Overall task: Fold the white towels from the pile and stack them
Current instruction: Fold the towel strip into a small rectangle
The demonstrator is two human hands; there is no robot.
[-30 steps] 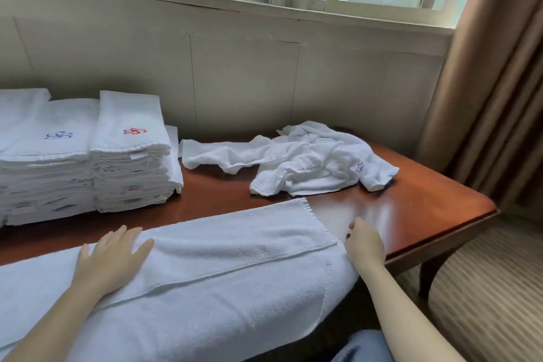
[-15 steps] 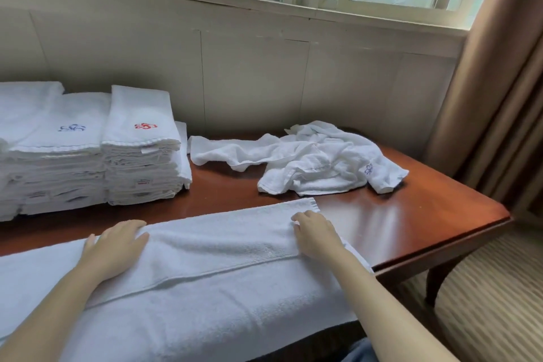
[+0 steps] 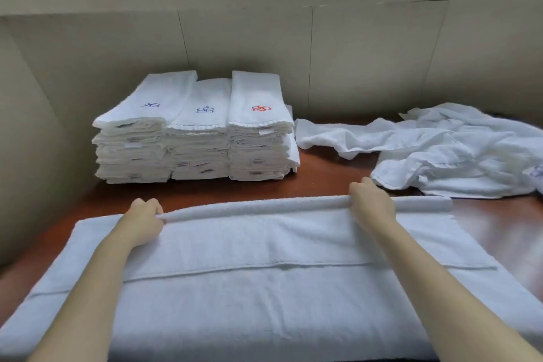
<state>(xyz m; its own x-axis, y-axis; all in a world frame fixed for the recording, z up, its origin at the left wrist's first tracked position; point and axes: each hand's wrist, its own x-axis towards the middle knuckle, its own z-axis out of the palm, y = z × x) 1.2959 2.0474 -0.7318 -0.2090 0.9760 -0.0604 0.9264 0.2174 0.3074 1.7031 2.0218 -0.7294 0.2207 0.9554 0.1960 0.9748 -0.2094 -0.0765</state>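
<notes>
A long white towel (image 3: 264,247) lies spread across the near side of the brown table (image 3: 329,182), its near part hanging over the front edge. Its far edge is lifted into a rolled ridge. My left hand (image 3: 144,217) grips that far edge near the left end. My right hand (image 3: 371,200) grips the same edge further right. Behind, three stacks of folded white towels (image 3: 194,132) stand side by side; two show blue emblems, one a red emblem. A crumpled pile of white towels (image 3: 440,153) lies at the back right.
A beige panelled wall (image 3: 264,44) runs behind the table, and another wall panel closes in on the left. Bare brown tabletop shows between the stacks and the spread towel, and at the right end.
Both hands went from resting flat on the towel to gripping its far edge, which is now lifted into a ridge. My view has swung left and down, centring the stacks.
</notes>
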